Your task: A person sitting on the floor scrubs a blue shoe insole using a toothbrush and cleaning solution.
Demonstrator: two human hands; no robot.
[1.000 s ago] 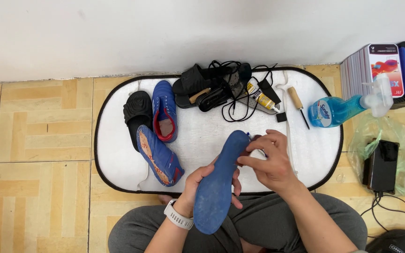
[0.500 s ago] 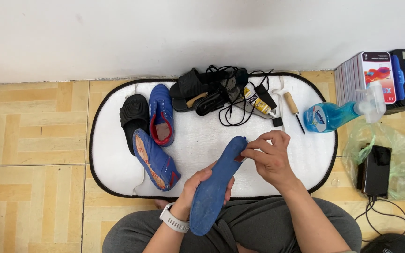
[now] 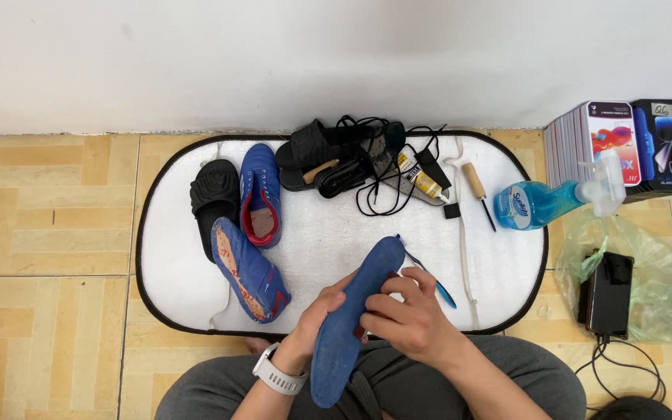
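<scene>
I have the blue insole [image 3: 348, 323] lifted off the white mat [image 3: 336, 233], low in the middle of the frame, standing nearly on end over my lap so its flat face tilts up toward me where I can look at it closely. My left hand [image 3: 316, 323] is curled around its left edge from behind, fingers closed enough to brace it (the white watch [image 3: 278, 376] sits just below on that wrist). My right hand [image 3: 406, 319] wraps the opposite edge, thumb and fingers pinched shut on the insole near something small and dark red; I cannot tell what that is. A blue toothbrush [image 3: 429, 276] lies on the mat just beyond my right knuckles, within easy reach. The 2 blue shoes [image 3: 254, 233] rest at the left of the mat beside a black slide [image 3: 211, 198]. The glue tube [image 3: 418, 177], awl [image 3: 478, 190] and spray bottle [image 3: 546, 202] lie toward the upper right.
</scene>
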